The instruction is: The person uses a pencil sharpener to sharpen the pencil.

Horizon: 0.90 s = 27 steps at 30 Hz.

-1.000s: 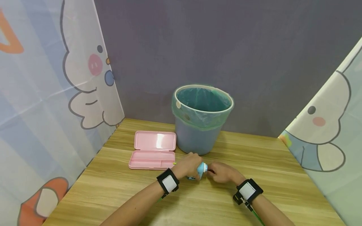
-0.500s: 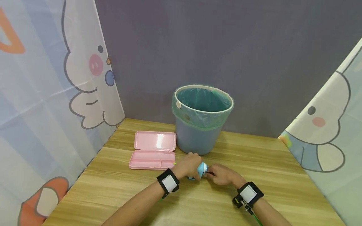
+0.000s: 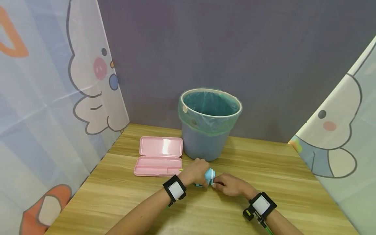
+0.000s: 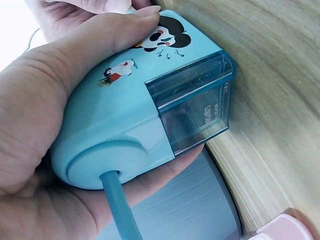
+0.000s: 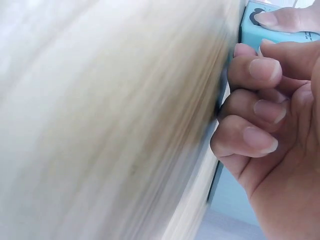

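My left hand point(image 3: 195, 171) grips a light blue crank pencil sharpener point(image 4: 120, 110) with a panda print, down at the table in front of the bin. A teal pencil point(image 4: 121, 205) sticks into the round hole at its end. The sharpener's clear shavings drawer point(image 4: 195, 107) is pushed in. On the opposite side, my right hand point(image 3: 230, 184) pinches the end of the crank point(image 3: 212, 180) between thumb and forefinger, the other fingers curled. Those fingers hide the crank's knob. In the right wrist view the left thumb lies on the sharpener point(image 5: 250, 32).
An open pink pencil case point(image 3: 161, 146) lies left of the hands, its divided tray facing up. Just behind the hands stands a grey-blue bin point(image 3: 202, 142) lined with a green bag. Printed cloths and a grey cloth surround the wooden table point(image 3: 279, 182).
My right hand has shifted slightly down toward me, and the crank arm now points down beside the sharpener. My left hand and the sharpener stay in place.
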Available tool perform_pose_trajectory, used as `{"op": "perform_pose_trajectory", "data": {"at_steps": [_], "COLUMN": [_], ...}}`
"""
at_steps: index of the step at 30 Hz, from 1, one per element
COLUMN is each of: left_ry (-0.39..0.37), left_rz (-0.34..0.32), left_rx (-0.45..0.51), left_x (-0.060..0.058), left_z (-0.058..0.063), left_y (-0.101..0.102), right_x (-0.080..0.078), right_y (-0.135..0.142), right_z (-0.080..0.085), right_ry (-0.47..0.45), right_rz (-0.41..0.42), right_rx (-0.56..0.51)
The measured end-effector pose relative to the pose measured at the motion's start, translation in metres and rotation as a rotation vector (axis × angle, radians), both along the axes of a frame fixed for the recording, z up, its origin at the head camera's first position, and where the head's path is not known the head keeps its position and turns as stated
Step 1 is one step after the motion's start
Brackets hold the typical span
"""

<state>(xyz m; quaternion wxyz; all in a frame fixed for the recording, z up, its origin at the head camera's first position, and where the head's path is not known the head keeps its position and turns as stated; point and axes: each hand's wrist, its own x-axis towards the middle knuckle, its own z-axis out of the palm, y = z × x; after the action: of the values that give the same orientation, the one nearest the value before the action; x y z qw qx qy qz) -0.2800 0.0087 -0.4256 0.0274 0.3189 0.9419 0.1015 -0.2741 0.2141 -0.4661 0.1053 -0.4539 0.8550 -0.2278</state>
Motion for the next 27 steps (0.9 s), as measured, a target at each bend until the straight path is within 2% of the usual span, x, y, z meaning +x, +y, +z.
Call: {"op": "perform_pose_trajectory", "data": {"at_steps": [6, 14, 23, 27], "left_ry": [0.0, -0.007, 0.009, 0.015], "left_rz": [0.0, 0.018, 0.011, 0.021], "left_rx": [0.005, 0.009, 0.01, 0.007], "left_x": [0.0, 0.001, 0.002, 0.001], "left_z": [0.0, 0.002, -0.001, -0.001], "left_y": [0.001, 0.0, 0.001, 0.001], "right_x": [0.005, 0.008, 0.012, 0.012], "right_y": [0.002, 0.001, 0.002, 0.002], "right_z": [0.0, 0.004, 0.004, 0.004], "right_ry": [-0.014, -0.048, -0.123, -0.115], "right_rz": [-0.018, 0.018, 0.042, 0.035], "right_rx": [-0.011, -0.047, -0.105, -0.111]}}
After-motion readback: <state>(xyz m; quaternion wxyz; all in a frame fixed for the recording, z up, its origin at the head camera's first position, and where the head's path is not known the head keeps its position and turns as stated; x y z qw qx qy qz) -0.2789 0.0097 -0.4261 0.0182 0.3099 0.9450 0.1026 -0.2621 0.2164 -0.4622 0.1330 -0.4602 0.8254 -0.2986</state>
